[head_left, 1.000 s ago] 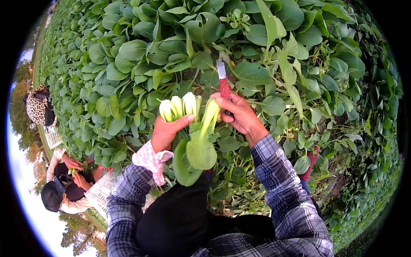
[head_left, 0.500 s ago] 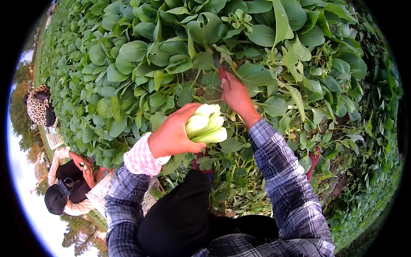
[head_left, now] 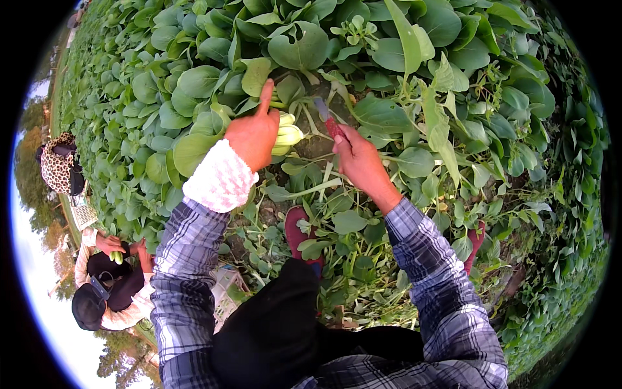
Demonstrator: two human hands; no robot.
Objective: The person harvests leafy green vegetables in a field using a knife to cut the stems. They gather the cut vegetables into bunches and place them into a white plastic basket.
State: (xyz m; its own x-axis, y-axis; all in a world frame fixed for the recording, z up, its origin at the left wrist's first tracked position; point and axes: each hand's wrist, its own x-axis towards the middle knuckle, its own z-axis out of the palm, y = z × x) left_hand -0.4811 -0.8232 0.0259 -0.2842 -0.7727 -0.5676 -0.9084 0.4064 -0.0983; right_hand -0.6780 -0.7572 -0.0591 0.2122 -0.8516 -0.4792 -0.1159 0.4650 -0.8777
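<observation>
My left hand [head_left: 251, 136], its wrist in a pink and white cuff, is closed around pale-based bok choy [head_left: 287, 136]. The cut stalk ends point right. My index finger stretches forward, touching the leaves beside it. My right hand [head_left: 361, 159] grips a small knife [head_left: 333, 126] by its red handle. The knife's blade points forward and slightly left, low among the stems just right of the held bok choy. Broad-leaved bok choy plants [head_left: 301, 47] stand right ahead of both hands, one leaf with a notch in it. Leaves hide part of the soil and stems there.
My reddish shoes [head_left: 299, 235] stand among trimmed leaves and weeds. A pale crate [head_left: 228, 292] sits by my left forearm. At the left a co-worker in a dark cap [head_left: 88, 306] holds green stalks; farther off is a person in a leopard-print covering [head_left: 58, 167].
My left hand has moved forward and left with the bok choy, low to the plants, and its index finger is now extended. The knife blade has come out from under the leaves.
</observation>
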